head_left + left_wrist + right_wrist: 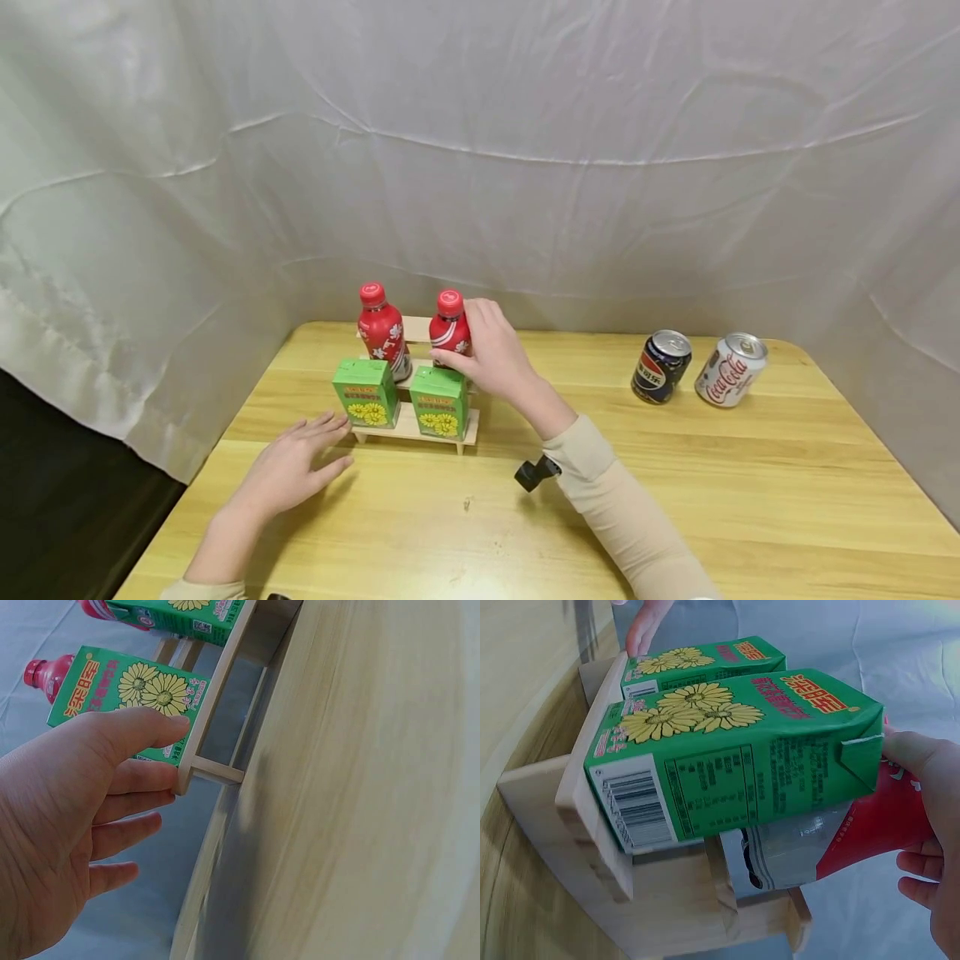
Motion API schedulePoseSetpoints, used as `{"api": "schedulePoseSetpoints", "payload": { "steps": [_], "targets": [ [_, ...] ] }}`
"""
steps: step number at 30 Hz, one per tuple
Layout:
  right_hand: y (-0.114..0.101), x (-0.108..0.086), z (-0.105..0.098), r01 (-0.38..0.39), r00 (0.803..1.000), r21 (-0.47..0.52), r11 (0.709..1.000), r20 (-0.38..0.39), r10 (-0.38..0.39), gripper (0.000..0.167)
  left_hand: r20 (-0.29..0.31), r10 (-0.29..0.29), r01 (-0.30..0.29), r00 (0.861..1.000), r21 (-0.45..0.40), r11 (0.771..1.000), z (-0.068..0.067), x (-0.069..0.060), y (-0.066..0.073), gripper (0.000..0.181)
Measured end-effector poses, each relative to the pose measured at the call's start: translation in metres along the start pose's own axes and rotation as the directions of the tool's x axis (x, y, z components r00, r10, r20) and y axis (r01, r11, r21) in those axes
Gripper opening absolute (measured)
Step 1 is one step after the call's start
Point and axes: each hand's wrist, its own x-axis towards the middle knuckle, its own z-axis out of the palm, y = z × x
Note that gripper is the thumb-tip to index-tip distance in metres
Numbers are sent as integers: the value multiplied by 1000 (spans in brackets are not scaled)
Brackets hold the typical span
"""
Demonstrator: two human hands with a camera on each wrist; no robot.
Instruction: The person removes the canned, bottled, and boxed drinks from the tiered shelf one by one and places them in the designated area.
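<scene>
Bright head view, glare on tabletop (480, 554); wrist views bluish.

Head cam, widest of three, looks fwd & down from near side of table (750, 492) to far curtain (525, 183). L wrist cam, turned sideways, faces left end of wooden stand (408, 423) close up; R wrist cam (534, 475), also sideways, sits tighter on right end. Both wrist views share green cartons (439, 406).
</scene>
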Motion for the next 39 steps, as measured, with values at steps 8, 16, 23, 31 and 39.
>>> {"api": "schedulePoseSetpoints", "payload": {
  "steps": [8,16,23,31,39],
  "targets": [
    [11,-14,-13,51,997,-50,997,-49,-53,66,9,-5,5,1000,1,1000,0,0,0,50],
    [30,-33,-27,110,990,-123,986,-78,-120,65,12,-4,4,1000,-10,1000,0,-1,0,50],
    [45,-50,-48,146,982,-165,975,-96,-163,66,5,-6,6,1000,-6,1000,0,0,-1,49],
    [63,-75,-73,173,977,-262,949,-73,-198,71,10,-10,10,1000,-9,1000,1,0,-1,50],
    [80,-103,-90,146,978,-302,942,-96,-183,74,10,-12,12,1000,-8,1000,1,0,-2,50]
  ]
}}
